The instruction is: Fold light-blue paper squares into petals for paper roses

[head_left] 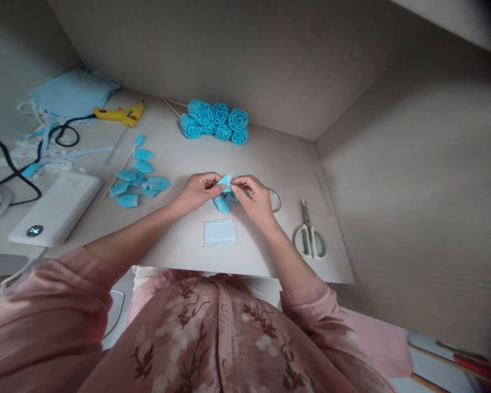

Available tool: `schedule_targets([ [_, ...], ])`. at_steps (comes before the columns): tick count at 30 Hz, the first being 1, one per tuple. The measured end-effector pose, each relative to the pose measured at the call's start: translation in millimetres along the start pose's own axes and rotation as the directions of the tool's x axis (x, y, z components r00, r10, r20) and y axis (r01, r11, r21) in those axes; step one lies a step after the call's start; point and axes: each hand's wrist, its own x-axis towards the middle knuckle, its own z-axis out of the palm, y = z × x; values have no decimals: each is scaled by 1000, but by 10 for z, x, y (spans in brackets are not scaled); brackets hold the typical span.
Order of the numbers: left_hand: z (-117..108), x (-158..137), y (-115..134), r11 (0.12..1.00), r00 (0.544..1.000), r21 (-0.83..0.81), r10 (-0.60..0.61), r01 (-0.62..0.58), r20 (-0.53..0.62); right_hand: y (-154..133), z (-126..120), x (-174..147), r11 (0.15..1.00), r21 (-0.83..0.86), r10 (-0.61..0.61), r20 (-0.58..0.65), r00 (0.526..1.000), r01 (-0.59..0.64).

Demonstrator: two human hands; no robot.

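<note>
Between my two hands, above the middle of the table, is a small blue fabric petal (pixel 225 181) with a pale edge. My left hand (pixel 199 191) pinches its left side, and my right hand (pixel 254 200) pinches its right side. Below the fingers lie more blue pieces (pixel 222 204), partly hidden by my hands. A pale blue rectangle of fabric (pixel 220 233) lies flat nearer to me. A roll of tape (pixel 275 200) shows in part behind my right hand. Scissors with white handles (pixel 310 234) lie to the right, blades pointing away from me.
Blue fabric roses (pixel 220 121) on sticks lie at the back. Cut petals (pixel 141 180) lie left of centre beside a thin stick. A yellow glue gun (pixel 123 114), a stack of blue masks (pixel 71 93), a white power bank (pixel 57 210) and a black cable (pixel 12 169) occupy the left.
</note>
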Motion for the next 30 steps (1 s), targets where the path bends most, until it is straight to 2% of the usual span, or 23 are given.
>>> schedule_targets([
  [4,-2,-1,5,1000,1000,23,5,-5,-6,1,7,1,998,57,28,6,1000,-28],
  [12,-14,2,-15,998,998,-23,-56,56,0,25,-11,14,946,248,215,-5,977,-207],
  [17,-9,-4,-6,997,997,-36,-74,75,38,71,30,22,867,396,275,123,954,-301],
  [21,6,-13,7,996,994,-36,-84,86,72,61,61,7,862,403,271,149,951,-309],
  [30,-26,-42,71,994,986,-60,-85,95,141,29,56,-11,881,374,265,120,957,-291],
])
